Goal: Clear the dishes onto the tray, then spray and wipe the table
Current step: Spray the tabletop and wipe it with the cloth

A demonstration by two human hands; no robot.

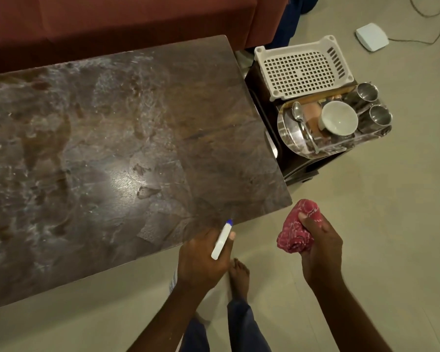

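The dark brown table (117, 138) fills the left and middle, its top streaked with wet smears. At the table's near right corner my left hand (201, 260) grips a white spray bottle (221, 240) with a blue nozzle pointing toward the table. My right hand (318, 252) holds a bunched red cloth (296, 228) over the floor, right of the table. On a low stand to the right sits a clear tray (361, 142) with a steel plate (290, 138), a spoon (299, 116), a white bowl (338, 118) and two steel cups (371, 105).
A white perforated basket (302, 67) sits behind the tray on the stand. A red-brown sofa (112, 19) runs along the table's far side. A white box (371, 36) with a cable lies on the tiled floor. My bare foot (239, 275) stands between my arms.
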